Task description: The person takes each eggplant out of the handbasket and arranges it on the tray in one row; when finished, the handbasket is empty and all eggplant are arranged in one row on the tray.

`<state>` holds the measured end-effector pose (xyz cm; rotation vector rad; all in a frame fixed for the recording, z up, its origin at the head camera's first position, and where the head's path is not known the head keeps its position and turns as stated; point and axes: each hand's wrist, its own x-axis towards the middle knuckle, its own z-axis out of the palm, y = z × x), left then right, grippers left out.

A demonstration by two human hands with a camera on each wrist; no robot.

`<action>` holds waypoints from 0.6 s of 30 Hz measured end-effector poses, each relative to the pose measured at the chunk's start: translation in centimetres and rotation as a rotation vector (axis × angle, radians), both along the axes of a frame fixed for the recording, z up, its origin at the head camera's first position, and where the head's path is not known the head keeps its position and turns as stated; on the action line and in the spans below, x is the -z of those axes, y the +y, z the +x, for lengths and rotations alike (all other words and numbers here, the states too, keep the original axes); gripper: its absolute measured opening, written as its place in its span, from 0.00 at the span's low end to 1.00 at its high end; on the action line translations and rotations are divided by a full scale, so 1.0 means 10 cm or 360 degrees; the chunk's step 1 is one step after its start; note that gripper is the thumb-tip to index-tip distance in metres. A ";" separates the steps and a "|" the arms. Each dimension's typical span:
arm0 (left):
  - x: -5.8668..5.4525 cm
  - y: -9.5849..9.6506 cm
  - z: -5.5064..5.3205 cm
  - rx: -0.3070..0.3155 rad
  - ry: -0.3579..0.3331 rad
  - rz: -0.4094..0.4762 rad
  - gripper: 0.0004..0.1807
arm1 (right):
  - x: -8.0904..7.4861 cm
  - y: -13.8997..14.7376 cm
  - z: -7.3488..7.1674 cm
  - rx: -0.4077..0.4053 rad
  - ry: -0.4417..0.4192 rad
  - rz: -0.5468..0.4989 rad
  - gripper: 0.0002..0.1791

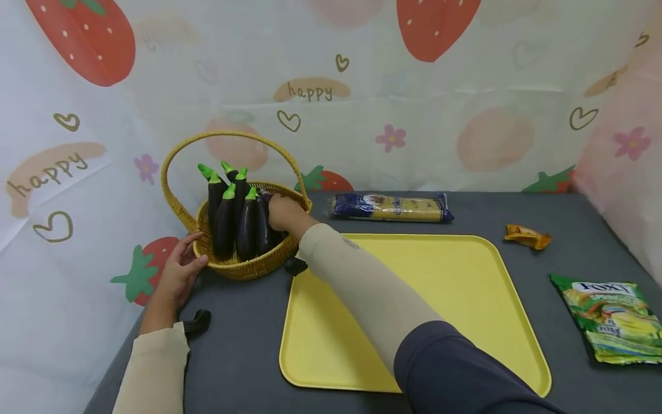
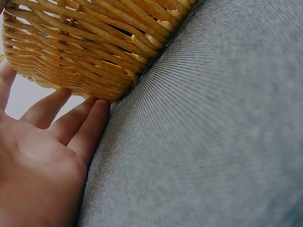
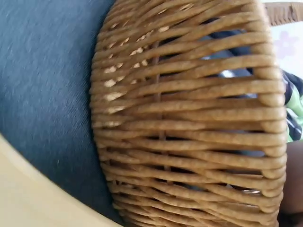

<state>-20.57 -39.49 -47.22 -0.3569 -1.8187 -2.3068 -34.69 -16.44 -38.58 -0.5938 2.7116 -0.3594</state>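
A yellow wicker basket point(image 1: 261, 266) with a tall arched handle stands at the back left of the table. Several dark purple eggplants point(image 1: 224, 227) with bright green caps stand upright inside it. My left hand point(image 1: 178, 273) touches the basket's left side, its fingers extended against the woven wall in the left wrist view. My right hand point(image 1: 288, 215) reaches over the right rim into the basket, beside the rightmost eggplants. Its fingertips are hidden, so its hold cannot be made out. The right wrist view is mostly filled by the basket's weave point(image 3: 189, 113).
Right of the basket lies a yellow tray point(image 1: 445, 287), under my right forearm. Behind it is a pasta packet point(image 1: 390, 207). A small orange-wrapped snack point(image 1: 527, 236) and a green FOX'S candy bag point(image 1: 610, 319) lie to the right. A printed cloth backdrop point(image 1: 320, 138) borders the table.
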 end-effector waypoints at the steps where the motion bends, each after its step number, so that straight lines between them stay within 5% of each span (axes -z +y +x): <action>1: 0.00 0.00 0.00 -0.0002 -0.0001 0.0003 0.27 | -0.01 0.02 0.01 0.0003 0.0028 -0.0031 0.31; 6: -0.02 0.00 0.01 -0.0027 0.0015 0.0036 0.27 | -0.04 0.04 0.01 0.0010 0.0043 -0.0152 0.29; 13: -0.01 -0.01 0.03 -0.0025 -0.0032 0.0019 0.27 | -0.01 -0.01 0.03 -0.0095 0.0024 0.0083 0.27; 18: 0.00 -0.01 0.01 -0.0024 -0.0042 0.0017 0.28 | -0.01 0.00 0.01 0.0004 -0.0020 -0.0023 0.27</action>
